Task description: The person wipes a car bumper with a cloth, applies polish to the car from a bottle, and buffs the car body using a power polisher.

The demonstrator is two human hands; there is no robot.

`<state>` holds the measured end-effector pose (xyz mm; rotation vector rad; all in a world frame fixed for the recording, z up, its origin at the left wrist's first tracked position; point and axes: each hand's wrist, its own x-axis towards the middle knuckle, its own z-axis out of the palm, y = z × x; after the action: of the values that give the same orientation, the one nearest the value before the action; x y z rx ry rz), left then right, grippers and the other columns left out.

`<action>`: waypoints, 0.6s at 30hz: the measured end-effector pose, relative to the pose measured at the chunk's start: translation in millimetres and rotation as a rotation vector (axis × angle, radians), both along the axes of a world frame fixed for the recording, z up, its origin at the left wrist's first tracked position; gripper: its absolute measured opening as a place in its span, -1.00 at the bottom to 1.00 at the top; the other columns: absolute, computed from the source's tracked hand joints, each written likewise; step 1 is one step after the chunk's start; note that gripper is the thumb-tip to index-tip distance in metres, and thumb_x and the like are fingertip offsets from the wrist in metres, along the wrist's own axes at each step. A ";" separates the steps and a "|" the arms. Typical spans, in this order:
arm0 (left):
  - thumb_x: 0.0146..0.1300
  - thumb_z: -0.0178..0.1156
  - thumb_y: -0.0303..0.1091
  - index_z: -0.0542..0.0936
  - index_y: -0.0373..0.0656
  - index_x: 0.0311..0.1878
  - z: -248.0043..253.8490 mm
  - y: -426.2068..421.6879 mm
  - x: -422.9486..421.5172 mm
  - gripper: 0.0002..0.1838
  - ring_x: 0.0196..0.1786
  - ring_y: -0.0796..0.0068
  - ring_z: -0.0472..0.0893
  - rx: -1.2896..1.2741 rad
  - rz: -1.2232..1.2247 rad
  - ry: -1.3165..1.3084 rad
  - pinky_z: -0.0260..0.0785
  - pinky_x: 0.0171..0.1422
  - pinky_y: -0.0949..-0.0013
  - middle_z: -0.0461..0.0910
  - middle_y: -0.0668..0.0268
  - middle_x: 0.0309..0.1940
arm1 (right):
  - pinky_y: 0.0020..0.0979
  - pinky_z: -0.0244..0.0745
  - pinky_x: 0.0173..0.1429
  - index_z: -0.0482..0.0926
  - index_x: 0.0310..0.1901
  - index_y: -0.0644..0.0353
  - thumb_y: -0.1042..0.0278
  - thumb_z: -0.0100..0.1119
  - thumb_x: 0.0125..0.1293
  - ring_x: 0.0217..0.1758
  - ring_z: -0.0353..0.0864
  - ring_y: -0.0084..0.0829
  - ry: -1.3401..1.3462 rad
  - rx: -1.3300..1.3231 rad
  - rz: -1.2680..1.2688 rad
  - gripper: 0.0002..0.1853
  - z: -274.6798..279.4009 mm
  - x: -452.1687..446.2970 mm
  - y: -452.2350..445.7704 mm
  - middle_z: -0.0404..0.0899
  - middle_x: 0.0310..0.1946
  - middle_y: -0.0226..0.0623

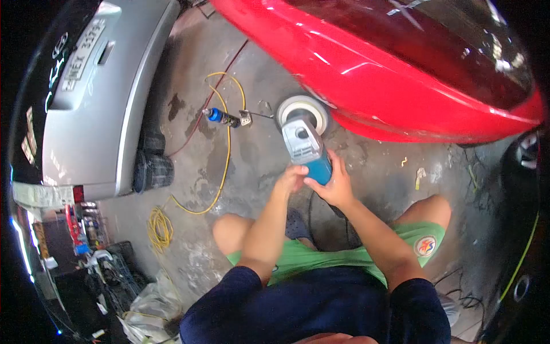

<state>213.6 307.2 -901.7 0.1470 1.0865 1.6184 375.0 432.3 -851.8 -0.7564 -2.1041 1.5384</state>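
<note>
I hold a teal and grey electric polisher (318, 167) out in front of me with both hands. My left hand (292, 179) is closed on the near left side of its body, and my right hand (337, 182) grips the teal handle from the right. At the polisher's far end, a round pale pad (321, 110) sits beside the lower edge of a red car panel (366, 80). Whether the pad touches the panel I cannot tell. A dark cord runs down from the handle toward my lap.
A blue-capped dark bottle (222, 117) stands near an outlet box (245, 118) on a yellow extension cord (228, 166). The cord's coil (160, 229) lies on the floor. A silver vehicle (91, 126) is at left, with a black bucket (154, 171) beside it. Plastic bags (152, 307) lie lower left.
</note>
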 end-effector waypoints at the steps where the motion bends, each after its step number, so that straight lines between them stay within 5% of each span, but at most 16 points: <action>1: 0.02 0.45 -0.23 0.47 -0.28 0.43 -3.4 2.0 -9.0 -0.15 0.37 0.09 0.58 0.022 0.004 -0.059 0.36 0.56 0.03 0.59 0.10 0.35 | 0.03 0.48 0.40 0.22 0.54 0.22 -0.11 0.66 0.06 0.39 0.51 0.13 -0.069 -0.021 -0.003 0.13 8.6 -10.0 -0.4 0.44 0.33 0.14; 8: 0.25 0.25 0.39 0.46 -0.27 0.43 16.4 49.9 -65.0 -0.05 0.17 0.05 0.70 0.076 0.373 -0.110 0.59 0.31 -0.02 0.64 0.01 0.23 | 0.08 0.53 0.33 0.23 0.56 0.16 -0.24 0.55 0.11 0.30 0.58 0.23 -0.284 0.136 -0.024 0.10 55.4 -98.6 4.1 0.49 0.28 0.20; 11: 0.23 0.19 0.51 0.46 -0.26 0.43 33.4 56.9 -75.7 0.02 0.16 0.08 0.70 0.123 0.345 -0.167 0.59 0.30 -0.03 0.65 0.02 0.21 | 0.08 0.56 0.28 0.25 0.56 0.18 -0.27 0.53 0.11 0.23 0.62 0.25 -0.294 0.234 -0.032 0.10 54.8 -111.9 4.0 0.53 0.22 0.23; 15: 0.23 0.20 0.50 0.47 -0.26 0.42 11.2 52.3 -57.9 0.01 0.18 0.10 0.69 0.204 0.231 -0.209 0.55 0.35 -0.01 0.65 0.04 0.21 | 0.08 0.61 0.22 0.26 0.55 0.20 -0.20 0.55 0.10 0.19 0.64 0.24 -0.243 0.333 -0.064 0.09 55.0 -90.8 -0.4 0.55 0.19 0.21; 18: 0.21 0.29 0.28 0.45 -0.22 0.46 8.1 37.9 -19.3 -0.09 0.30 0.02 0.64 0.165 0.158 -0.321 0.46 0.48 -0.13 0.61 0.04 0.31 | 0.05 0.61 0.24 0.27 0.55 0.20 -0.09 0.59 0.11 0.22 0.63 0.20 -0.253 0.351 -0.057 0.06 59.0 -49.9 -7.3 0.54 0.23 0.15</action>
<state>194.4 345.1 -893.5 -0.0912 0.7324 1.8003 325.0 425.0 -792.8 -0.9070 -2.4225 1.0444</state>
